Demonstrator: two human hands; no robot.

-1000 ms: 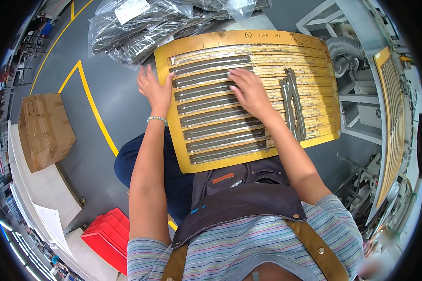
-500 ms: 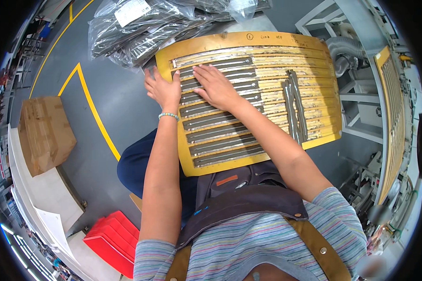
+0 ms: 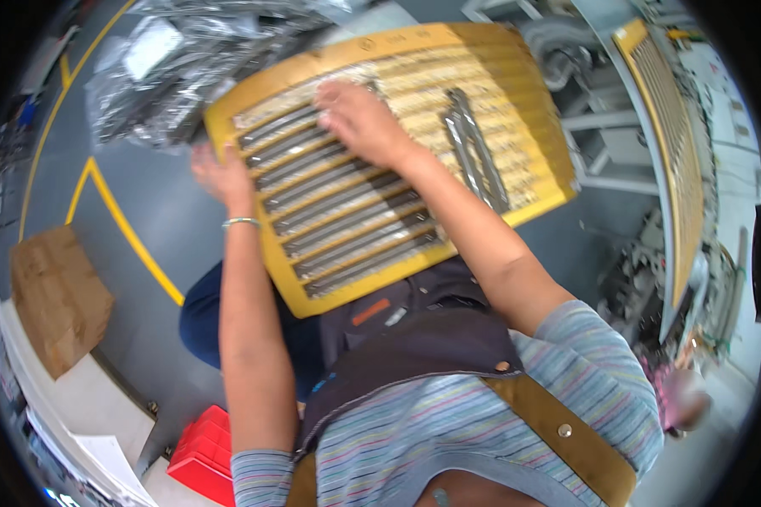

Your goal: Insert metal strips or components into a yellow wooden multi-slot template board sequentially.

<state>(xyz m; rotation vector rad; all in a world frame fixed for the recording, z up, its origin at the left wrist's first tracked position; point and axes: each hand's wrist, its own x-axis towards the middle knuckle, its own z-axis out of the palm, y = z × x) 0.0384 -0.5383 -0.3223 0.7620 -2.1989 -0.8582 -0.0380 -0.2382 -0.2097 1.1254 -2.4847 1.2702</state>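
A yellow slotted board [image 3: 283, 291] lies tilted across my lap. Rows of dark grey strips [image 3: 338, 196] fill the slots on its left half; their exact kind is hard to make out. Two or three loose dark strips [image 3: 475, 152] lie across the slots farther right. My left hand [image 3: 221, 176], fingers apart, is at the board's left edge with the thumb nearest the rim. Over the upper rows is my right hand [image 3: 359, 122], its fingers stretched out and somewhat blurred, with nothing visible held in it.
Clear plastic bags of dark goods [image 3: 177, 72] are piled beyond the board. A cardboard box [image 3: 59, 300] stands at the left, and red bins [image 3: 203, 456] are at the lower left. Another slotted board [image 3: 664, 152] stands upright at the right, near a metal frame [image 3: 609, 148] and a flexible duct [image 3: 562, 51].
The whole view has shifted, with the board now farther left and up. My left hand has drawn outward to the board's edge, while my right hand has moved toward the topmost rows.
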